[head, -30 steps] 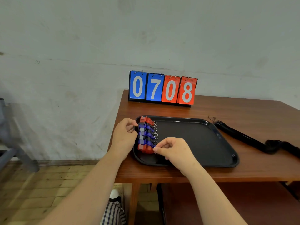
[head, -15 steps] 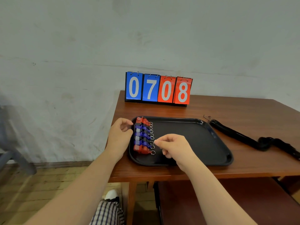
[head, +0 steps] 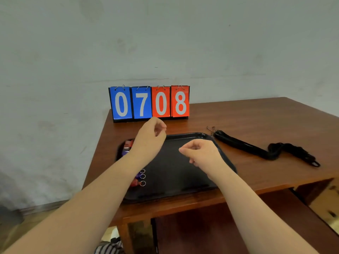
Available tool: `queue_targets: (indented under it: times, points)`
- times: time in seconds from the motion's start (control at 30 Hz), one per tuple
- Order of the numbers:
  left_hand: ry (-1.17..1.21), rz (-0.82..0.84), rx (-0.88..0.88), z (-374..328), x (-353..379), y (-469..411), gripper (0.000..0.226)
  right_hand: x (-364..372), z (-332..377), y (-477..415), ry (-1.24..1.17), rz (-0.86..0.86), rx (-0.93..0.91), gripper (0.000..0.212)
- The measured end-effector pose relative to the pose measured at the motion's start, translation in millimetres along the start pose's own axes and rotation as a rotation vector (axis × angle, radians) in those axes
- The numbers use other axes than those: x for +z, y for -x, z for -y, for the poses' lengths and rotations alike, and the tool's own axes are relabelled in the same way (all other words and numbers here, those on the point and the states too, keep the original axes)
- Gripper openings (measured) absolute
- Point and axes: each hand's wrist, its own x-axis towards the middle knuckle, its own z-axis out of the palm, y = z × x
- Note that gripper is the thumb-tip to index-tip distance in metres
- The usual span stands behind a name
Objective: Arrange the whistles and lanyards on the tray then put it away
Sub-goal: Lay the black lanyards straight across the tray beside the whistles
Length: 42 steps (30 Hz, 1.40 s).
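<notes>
A black tray (head: 176,173) lies on the brown table. Along its left side runs a row of red and blue whistles (head: 128,146) with metal rings (head: 142,183), mostly hidden under my left forearm. My left hand (head: 150,136) hovers above the tray's far left part, fingers loosely curled with nothing in them. Over the tray's right half my right hand (head: 200,153) is also loosely curled and holds nothing. A bundle of black lanyards (head: 260,150) lies on the table to the right of the tray, apart from both hands.
A flip scoreboard (head: 149,103) reading 0708 stands at the table's back edge against the wall. The table's (head: 256,116) front edge is close to me, with a dark seat below. Wooden floor shows at the lower left.
Both hands have lifted off the whistle row and moved right and away over the tray. The whistles stay lined up on the tray's left side. The view has shifted.
</notes>
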Motion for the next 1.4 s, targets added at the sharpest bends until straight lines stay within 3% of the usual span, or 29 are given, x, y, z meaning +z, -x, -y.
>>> queue_targets:
  times: [0.23, 0.33, 0.4, 0.53, 0.73, 1.07, 1.23, 1.4]
  points:
    - [-0.207, 0.295, 0.211, -38.9, 73.0, -19.8, 0.016, -74.5, -51.8, -24.3, 0.055, -0.310, -0.077, 0.006]
    - [-0.286, 0.386, 0.258, -49.9, 100.3, -26.1, 0.015, -112.4, -84.9, -32.9, 0.298, -0.464, -0.085, 0.006]
    - [-0.318, 0.436, 0.274, -56.7, 118.8, -30.6, 0.018, -137.4, -104.4, -37.2, 0.512, -0.506, -0.072, 0.022]
    - [-0.412, 0.512, 0.304, -70.5, 157.0, -40.7, 0.033, -169.1, -137.6, -39.5, 0.830, -0.488, -0.052, 0.053]
    - [-0.612, 0.588, 0.465, -87.1, 207.0, -59.8, 0.021, -173.0, -151.7, -42.0, 0.679, -0.533, -0.022, 0.039]
    - [-0.683, 0.734, 0.435, -72.2, 228.1, -103.4, 0.009, -173.8, -151.4, -40.5, 0.485, -0.557, 0.020, 0.017]
    - [-0.690, 0.684, 0.445, -61.8, 220.3, -111.1, 0.017, -171.4, -149.8, -42.7, 0.562, -0.530, -0.003, 0.011]
    - [-0.741, 0.722, 0.364, -55.2, 205.2, -129.1, 0.023, -165.5, -143.1, -57.6, 0.753, -0.371, -0.051, 0.023]
